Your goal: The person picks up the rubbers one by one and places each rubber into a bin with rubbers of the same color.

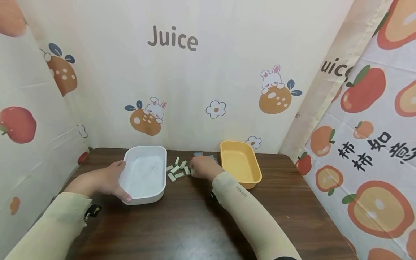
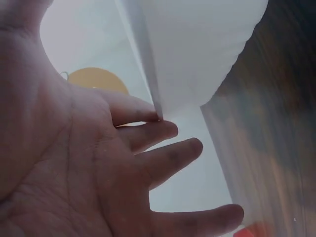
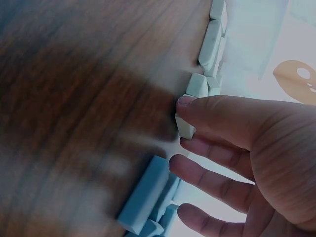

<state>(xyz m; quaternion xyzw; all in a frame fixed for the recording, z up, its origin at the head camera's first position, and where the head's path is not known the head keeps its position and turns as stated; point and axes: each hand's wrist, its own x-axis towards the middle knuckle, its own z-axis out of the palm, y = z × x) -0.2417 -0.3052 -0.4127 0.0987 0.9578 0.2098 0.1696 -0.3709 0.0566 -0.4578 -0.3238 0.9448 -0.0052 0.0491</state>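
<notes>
My left hand (image 1: 108,179) rests against the left side of a white plastic tub (image 1: 143,200), its fingers spread straight and touching the rim. In the left wrist view those fingers (image 2: 173,158) lie along the tub's pale wall (image 2: 197,49). My right hand (image 1: 204,167) pinches a small pale green block (image 3: 185,127) between thumb and index finger, low over the table. Several more pale green blocks (image 1: 179,175) lie loosely between the tub and this hand. Beyond it are several blue blocks (image 3: 144,195), partly hidden by the hand in the head view.
A yellow plastic tub (image 1: 256,176) stands at the right, behind the right forearm. Both tubs sit on a dark wooden table (image 1: 182,224) near its back edge. Printed cloth (image 1: 195,79) hangs behind the table and at both sides.
</notes>
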